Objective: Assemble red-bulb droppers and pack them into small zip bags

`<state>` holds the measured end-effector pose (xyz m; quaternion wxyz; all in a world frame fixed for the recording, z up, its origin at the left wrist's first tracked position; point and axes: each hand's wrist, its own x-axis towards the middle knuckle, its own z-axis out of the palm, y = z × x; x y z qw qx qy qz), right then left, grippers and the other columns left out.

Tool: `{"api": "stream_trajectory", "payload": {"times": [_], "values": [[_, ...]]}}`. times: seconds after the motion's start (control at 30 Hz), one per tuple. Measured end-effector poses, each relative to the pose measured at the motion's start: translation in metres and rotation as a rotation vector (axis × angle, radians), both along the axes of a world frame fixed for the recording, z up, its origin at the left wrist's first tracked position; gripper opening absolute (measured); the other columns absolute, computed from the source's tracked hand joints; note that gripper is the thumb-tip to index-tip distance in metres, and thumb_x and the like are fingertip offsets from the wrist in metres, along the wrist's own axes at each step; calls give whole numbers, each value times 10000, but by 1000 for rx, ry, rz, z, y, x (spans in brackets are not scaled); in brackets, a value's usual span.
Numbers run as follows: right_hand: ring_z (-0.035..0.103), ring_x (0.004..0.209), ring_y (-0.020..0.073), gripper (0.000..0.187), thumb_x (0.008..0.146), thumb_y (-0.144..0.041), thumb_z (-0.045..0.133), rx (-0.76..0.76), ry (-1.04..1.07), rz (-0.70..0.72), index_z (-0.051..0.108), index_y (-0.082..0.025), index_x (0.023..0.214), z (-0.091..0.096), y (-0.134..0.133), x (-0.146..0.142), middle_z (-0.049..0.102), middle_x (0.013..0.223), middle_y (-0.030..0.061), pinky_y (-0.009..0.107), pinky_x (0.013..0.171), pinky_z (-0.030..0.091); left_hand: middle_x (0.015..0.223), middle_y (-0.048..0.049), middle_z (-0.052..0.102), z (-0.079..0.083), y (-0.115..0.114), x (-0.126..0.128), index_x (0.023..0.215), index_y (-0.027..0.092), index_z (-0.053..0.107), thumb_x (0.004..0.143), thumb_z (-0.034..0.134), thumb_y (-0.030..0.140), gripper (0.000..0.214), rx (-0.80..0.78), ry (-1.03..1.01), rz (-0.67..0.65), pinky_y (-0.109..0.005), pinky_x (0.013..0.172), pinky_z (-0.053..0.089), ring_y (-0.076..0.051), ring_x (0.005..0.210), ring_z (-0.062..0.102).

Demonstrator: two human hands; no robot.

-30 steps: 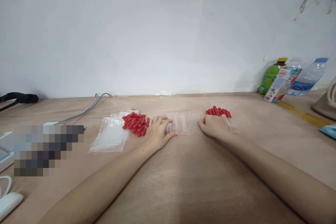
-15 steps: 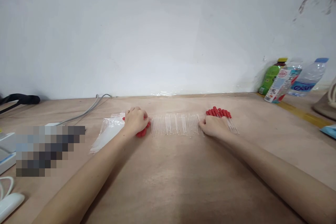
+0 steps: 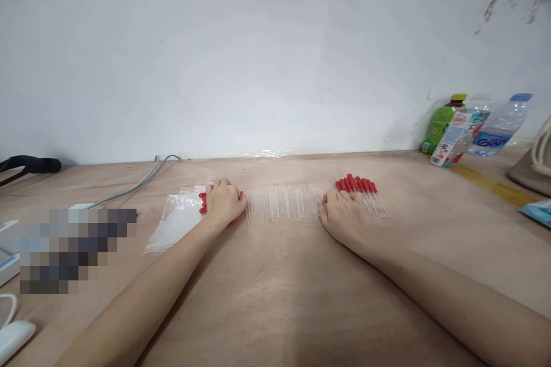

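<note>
A row of thin, clear sticks (image 3: 279,203) lies side by side on the wooden tabletop between my hands. My left hand (image 3: 224,203) is curled over a small heap of red pieces (image 3: 202,203) at the row's left end; its fingertips are hidden from view. At the right end, my right hand (image 3: 344,215) has its fingers bent down against the last sticks, thumb and forefinger close together. Whatever either hand grips is too small or covered to make out. Just beyond the right hand, several sticks with red heads (image 3: 356,183) lie in a fanned bunch.
Left of my left hand lies a clear plastic zip bag (image 3: 174,221). A grey cable (image 3: 140,180) crosses the left side, near a blurred-out item (image 3: 77,249) and a white mouse-shaped object (image 3: 15,341). Bottles (image 3: 443,123) stand at the back right by a wall (image 3: 258,57).
My right hand has moved slightly left onto the row's end and turned, so more of its back and fingers show. The left hand has shifted a little, uncovering red pieces on its left.
</note>
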<state>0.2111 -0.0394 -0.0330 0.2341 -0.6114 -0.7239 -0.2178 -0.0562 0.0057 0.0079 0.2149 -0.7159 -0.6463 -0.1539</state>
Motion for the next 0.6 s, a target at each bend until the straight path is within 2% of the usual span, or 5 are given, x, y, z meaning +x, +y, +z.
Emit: {"api": "stream_trajectory", "payload": {"times": [0.13,0.23,0.33,0.43,0.6], "values": [[506,654,171,256,866,-273,317,27,55,74,512,-141,766,-5,2,0,594,672,59,322,721,214,823,-128,554,8,-6,8,641,146,629,744,459,299,251,102,-78,-100,-417,753,357,-291,867,470],[526,673,162,234,872,-251,335,25,149,206,523,-143,783,-7,4,2,616,716,51,302,724,243,801,-88,565,7,-15,23,715,152,599,744,463,230,160,105,-173,-309,-350,746,397,-234,830,502],[544,744,167,237,879,-221,337,63,184,329,551,-127,922,-9,4,2,639,830,73,288,718,275,771,-57,568,-4,-24,39,728,167,556,732,462,176,95,20,-214,-476,-312,691,416,-197,759,527],[546,750,162,260,879,-207,343,94,162,384,558,-136,1007,-9,3,2,641,853,69,295,725,285,739,-51,557,-16,-30,49,716,171,528,700,470,144,66,-42,-206,-528,-304,653,418,-191,717,527],[540,758,145,239,873,-195,349,54,155,459,579,-153,916,-7,-1,-3,623,834,56,299,735,286,741,-45,557,-24,-29,51,733,174,512,731,498,212,40,-80,-261,-531,-317,658,425,-198,737,530]]}}
